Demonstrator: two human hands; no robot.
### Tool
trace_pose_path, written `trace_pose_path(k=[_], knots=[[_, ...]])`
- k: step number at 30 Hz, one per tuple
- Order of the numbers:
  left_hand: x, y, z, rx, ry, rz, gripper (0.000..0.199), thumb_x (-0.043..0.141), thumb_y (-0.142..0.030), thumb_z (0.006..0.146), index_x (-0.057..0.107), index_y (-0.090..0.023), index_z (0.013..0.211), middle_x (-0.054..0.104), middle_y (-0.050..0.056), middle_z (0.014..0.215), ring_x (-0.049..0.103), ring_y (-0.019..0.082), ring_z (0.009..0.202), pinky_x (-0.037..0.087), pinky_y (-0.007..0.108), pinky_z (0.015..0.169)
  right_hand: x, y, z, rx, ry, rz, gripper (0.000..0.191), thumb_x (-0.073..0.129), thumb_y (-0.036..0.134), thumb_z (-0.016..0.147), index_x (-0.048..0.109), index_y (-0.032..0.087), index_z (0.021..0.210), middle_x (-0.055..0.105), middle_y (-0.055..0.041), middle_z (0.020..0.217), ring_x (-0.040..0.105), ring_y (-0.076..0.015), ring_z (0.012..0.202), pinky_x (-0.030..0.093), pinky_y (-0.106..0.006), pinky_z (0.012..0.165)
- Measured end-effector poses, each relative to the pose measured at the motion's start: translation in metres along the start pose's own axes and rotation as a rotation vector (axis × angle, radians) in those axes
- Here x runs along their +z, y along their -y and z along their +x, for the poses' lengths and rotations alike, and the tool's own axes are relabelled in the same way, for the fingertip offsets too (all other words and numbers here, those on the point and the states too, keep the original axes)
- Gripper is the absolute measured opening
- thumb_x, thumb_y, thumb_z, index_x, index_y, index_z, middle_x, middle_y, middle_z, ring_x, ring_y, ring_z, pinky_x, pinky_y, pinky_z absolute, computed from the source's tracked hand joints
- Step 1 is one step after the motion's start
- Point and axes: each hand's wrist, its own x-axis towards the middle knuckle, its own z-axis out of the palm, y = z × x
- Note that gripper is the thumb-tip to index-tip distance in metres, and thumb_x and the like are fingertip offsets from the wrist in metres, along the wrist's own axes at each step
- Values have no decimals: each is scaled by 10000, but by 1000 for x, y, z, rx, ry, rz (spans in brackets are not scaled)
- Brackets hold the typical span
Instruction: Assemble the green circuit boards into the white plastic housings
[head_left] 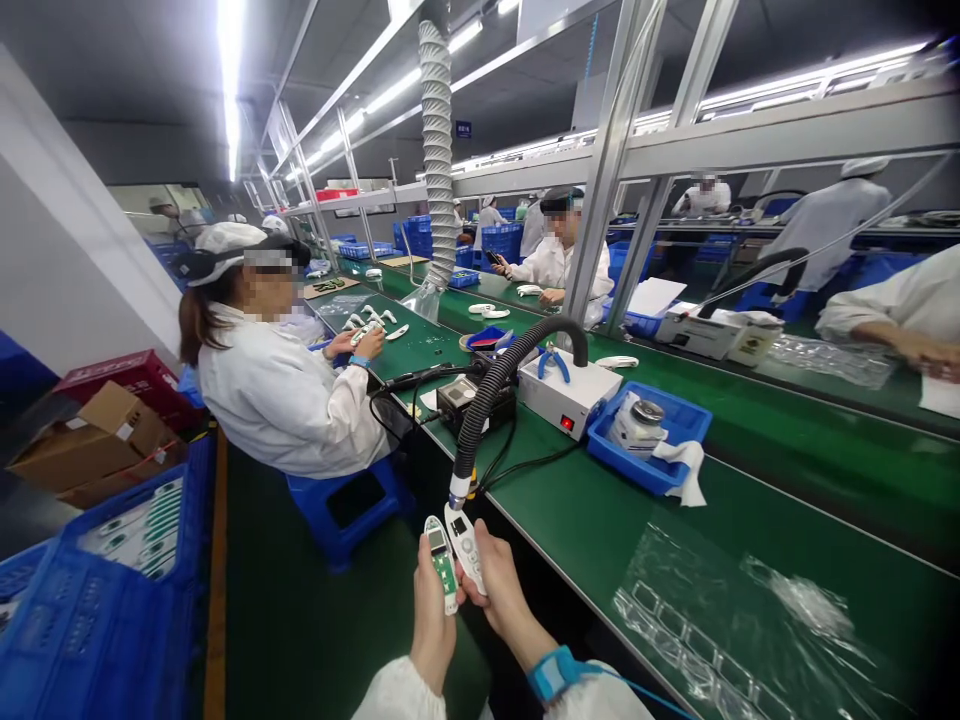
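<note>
My left hand (pixel 429 615) is closed around a white handset half with a green circuit board (pixel 444 570) and a small screen in it. Side by side with it, my right hand (pixel 501 580) grips a white front cover (pixel 465 545) with a dark window and button openings. The two pieces are tilted close together; whether they touch I cannot tell. Just above the cover's top end hangs the nozzle of a black flexible fume hose (pixel 480 430). A blue wrist strap (pixel 555 675) circles my right wrist.
A white box (pixel 562 390) with blue pliers (pixel 553 362) stands on the green bench, next to a blue tray (pixel 651 475). Clear plastic sheets (pixel 720 620) lie at the right. A co-worker (pixel 277 390) sits at the left, by blue crates (pixel 120 610).
</note>
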Motion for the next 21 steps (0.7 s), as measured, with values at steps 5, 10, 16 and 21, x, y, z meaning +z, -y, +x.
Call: trace_pose_path(k=[5,10,16,21], knots=[[-11,-12,6,55,-17,6,564,534,-698,750,503,-147,632,472,-39,478,419,62,392,279,163,375,16,4,2,15,95,6,532,499,648,820,517,146,640,554,8,435,468,-75,300,188,-160,271],[-8,-11,1,27,47,57,565,529,-695,762,550,-131,729,506,-29,532,430,60,413,306,166,392,-2,9,-10,21,88,55,557,573,678,748,551,132,644,545,-6,423,455,-80,306,183,-167,276],[1,13,-37,-113,93,109,556,530,-671,783,558,-127,898,541,-9,665,471,68,470,307,166,383,-45,16,-63,15,-5,218,611,590,734,687,574,124,664,575,-12,514,425,-51,328,236,-158,293],[9,26,-70,-215,158,78,615,519,-691,776,553,-126,1016,543,-4,692,387,44,440,255,154,353,-69,25,-112,20,21,346,539,620,625,759,655,94,676,587,-50,514,503,-97,411,377,-199,386]])
